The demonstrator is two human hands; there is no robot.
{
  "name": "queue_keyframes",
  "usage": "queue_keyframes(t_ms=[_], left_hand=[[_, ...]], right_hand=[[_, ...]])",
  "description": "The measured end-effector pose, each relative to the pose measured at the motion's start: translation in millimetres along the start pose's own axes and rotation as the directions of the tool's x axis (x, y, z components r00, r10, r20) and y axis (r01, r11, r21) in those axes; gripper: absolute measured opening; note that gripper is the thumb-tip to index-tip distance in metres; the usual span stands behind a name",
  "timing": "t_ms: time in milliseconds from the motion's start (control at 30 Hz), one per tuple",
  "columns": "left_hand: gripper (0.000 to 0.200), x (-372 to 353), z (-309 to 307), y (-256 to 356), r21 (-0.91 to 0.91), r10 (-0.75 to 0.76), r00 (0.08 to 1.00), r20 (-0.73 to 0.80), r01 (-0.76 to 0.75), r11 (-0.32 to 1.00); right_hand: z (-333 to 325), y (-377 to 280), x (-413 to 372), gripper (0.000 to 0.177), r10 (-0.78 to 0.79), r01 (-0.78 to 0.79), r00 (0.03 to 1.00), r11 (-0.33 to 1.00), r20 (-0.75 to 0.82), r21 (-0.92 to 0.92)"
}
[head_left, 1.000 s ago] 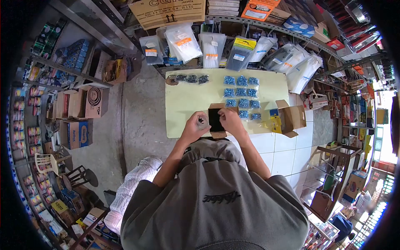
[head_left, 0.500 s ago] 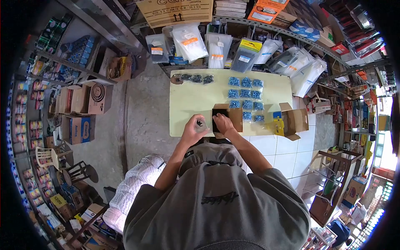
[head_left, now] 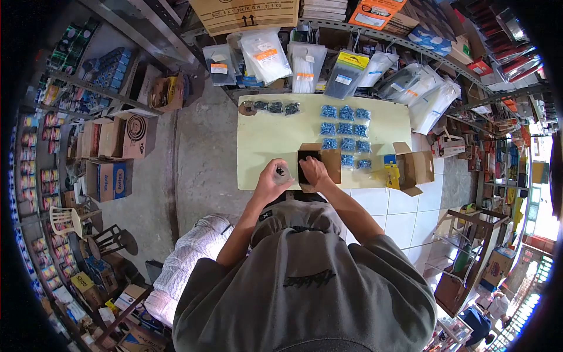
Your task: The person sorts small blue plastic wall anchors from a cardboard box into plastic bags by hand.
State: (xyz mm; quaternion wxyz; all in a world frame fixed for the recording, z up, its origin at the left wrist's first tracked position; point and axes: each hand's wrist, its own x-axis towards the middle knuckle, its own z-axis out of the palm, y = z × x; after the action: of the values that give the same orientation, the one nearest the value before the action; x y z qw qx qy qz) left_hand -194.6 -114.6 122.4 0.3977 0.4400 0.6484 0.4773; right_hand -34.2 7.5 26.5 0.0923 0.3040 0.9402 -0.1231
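My left hand [head_left: 270, 182] is closed round a small clear plastic bag [head_left: 286, 176] near the table's front edge. Its mouth faces up, and a few small black pieces show inside. Just to the right, my right hand [head_left: 315, 172] reaches into an open cardboard box [head_left: 332, 165] with dark contents. Its fingers are curled down among them; what they grip is hidden. Beyond the box, several clear packets of blue pieces [head_left: 346, 129] lie in rows. Packets of black pieces [head_left: 275, 107] line the table's far left, beside a round brown item [head_left: 247, 108].
The pale yellow table [head_left: 256, 141] stands before me. At its right edge is an open cardboard box [head_left: 416, 167] with a yellow and blue pack [head_left: 391, 171]. Plastic bags of cable ties [head_left: 308, 67] hang from the shelf behind. A white wrapped bundle [head_left: 193, 258] lies at lower left.
The view has shifted slightly. My right hand stays in the box with its fingers a little differently placed; my left hand keeps hold of the plastic bag.
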Motion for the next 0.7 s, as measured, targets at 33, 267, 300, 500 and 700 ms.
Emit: queue_keyframes(t_ms=[33, 267, 300, 500, 700], left_hand=[[0.053, 1, 0, -2, -0.001, 0.002, 1.0, -0.001, -0.002, 1.0], [0.052, 5, 1, -10, -0.017, 0.023, 1.0, 0.001, -0.023, 1.0], [0.051, 5, 2, -9, -0.038, 0.024, 1.0, -0.001, -0.024, 0.999], [0.05, 12, 6, -6, -0.023, 0.033, 0.999, 0.03, -0.032, 0.999], [0.052, 21, 15, 8, -0.016, 0.056, 0.991, 0.12, -0.055, 0.998]], right_hand=[[-1, 3, 0, 0.013, -0.027, 0.027, 1.0, 0.999, 0.005, 0.016], [-16, 19, -5, 0.02, 0.187, -0.165, 0.982, 0.921, -0.028, 0.352], [-27, 20, -10, 0.021, 0.202, -0.158, 0.978, 0.886, -0.057, 0.437], [-54, 29, -24, 0.016, 0.359, -0.159, 0.933, 0.48, -0.028, 0.863], [-122, 13, -44, 0.017, 0.413, 0.009, 0.91, -0.127, 0.045, 0.992]])
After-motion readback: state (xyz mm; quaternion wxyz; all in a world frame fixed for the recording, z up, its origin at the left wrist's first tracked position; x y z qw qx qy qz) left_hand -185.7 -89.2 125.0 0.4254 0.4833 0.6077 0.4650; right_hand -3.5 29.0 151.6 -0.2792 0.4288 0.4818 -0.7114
